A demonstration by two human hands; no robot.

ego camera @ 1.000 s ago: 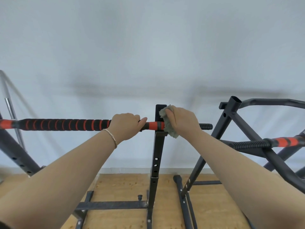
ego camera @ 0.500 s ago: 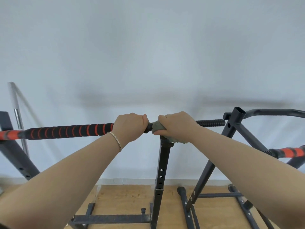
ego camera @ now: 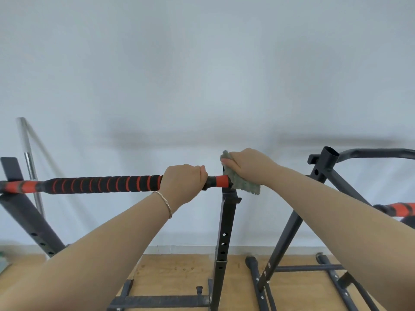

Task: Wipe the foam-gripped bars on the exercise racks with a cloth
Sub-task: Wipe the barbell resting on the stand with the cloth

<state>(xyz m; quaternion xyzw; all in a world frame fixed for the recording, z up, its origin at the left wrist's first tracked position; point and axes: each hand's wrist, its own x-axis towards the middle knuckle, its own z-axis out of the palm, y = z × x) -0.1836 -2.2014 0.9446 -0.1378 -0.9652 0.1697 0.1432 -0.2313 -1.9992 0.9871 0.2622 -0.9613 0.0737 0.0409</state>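
A long bar with black and orange foam grip (ego camera: 101, 184) lies across two black rack uprights. My left hand (ego camera: 183, 182) grips the bar just left of the middle upright (ego camera: 225, 232). My right hand (ego camera: 249, 164) holds a grey-green cloth (ego camera: 243, 184) against the bar's right end at the top of that upright. The cloth hangs down over the bar end and hides it. An orange band of the bar (ego camera: 222, 181) shows between my hands.
A second black rack (ego camera: 325, 173) stands at the right with an orange-gripped bar (ego camera: 402, 209) behind my right forearm. A chrome pole (ego camera: 28, 158) leans on the white wall at the left. Rack feet (ego camera: 161, 301) rest on the wooden floor.
My right hand with the cloth has slid right along the bar, uncovering the orange band, and now sits at the bar's end. My left hand stays gripping the bar.
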